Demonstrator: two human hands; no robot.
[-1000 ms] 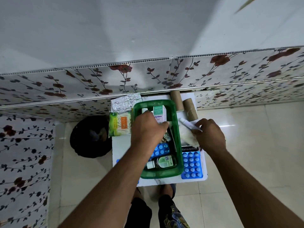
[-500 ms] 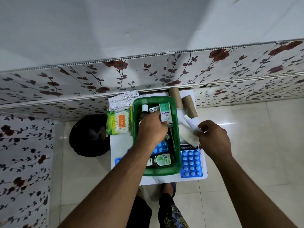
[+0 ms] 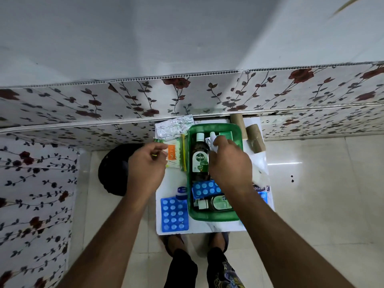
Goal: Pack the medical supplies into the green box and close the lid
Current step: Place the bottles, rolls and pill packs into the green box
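The green box (image 3: 214, 127) stands open on a small white table (image 3: 176, 230). Inside lie a Dettol bottle (image 3: 200, 161), a blue blister pack (image 3: 204, 189), a small green-labelled bottle (image 3: 218, 203) and a green carton (image 3: 226, 134). My right hand (image 3: 230, 163) is over the box, its fingers closed on a small white tube (image 3: 212, 140) near the far end. My left hand (image 3: 145, 163) is left of the box, pinching the left edge of a cotton bud pack (image 3: 173, 155). No lid is in sight.
On the table outside the box are a second blue blister pack (image 3: 174, 215), a blue-capped jar (image 3: 181, 193), a foil pack (image 3: 174, 126), two cardboard rolls (image 3: 255, 140), white wrapping (image 3: 259, 165) and a plaster box (image 3: 260, 188). A black round object (image 3: 113, 169) sits on the floor at left.
My left hand left the box and went left to the cotton bud pack. My right hand carried the white tube from the box's right side to over its far end.
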